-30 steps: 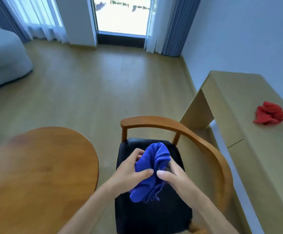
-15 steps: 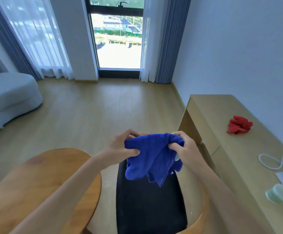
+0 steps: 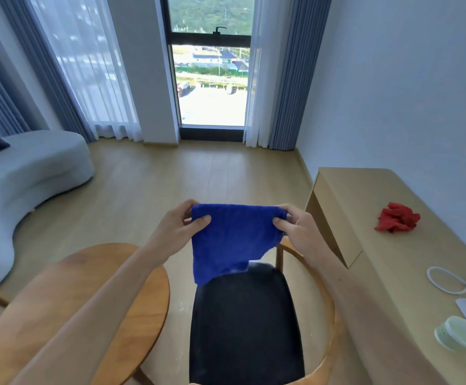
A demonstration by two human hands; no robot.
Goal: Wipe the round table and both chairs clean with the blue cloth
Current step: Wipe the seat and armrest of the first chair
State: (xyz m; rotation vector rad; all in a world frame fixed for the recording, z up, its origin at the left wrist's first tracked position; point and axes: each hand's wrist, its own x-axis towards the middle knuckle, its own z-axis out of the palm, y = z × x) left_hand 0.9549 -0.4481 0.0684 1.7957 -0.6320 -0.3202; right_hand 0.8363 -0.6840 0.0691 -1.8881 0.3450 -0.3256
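The left hand (image 3: 177,226) and right hand (image 3: 295,227) each pinch a top corner of the blue cloth (image 3: 232,240), which hangs stretched between them. Below the hands sits the chair (image 3: 243,323); the round table (image 3: 68,309) lies under the left forearm.

chair seat (image 3: 244,323) open; armrest (image 3: 327,315) curves right.

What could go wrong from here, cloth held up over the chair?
1. The blue cloth is pinched only at its top corners by the left hand and right hand; a slip could drop it on the chair's black seat or the floor.
2. The red cloth on the side desk might be taken by mistake.
3. The second chair is barely in view and could be missed.
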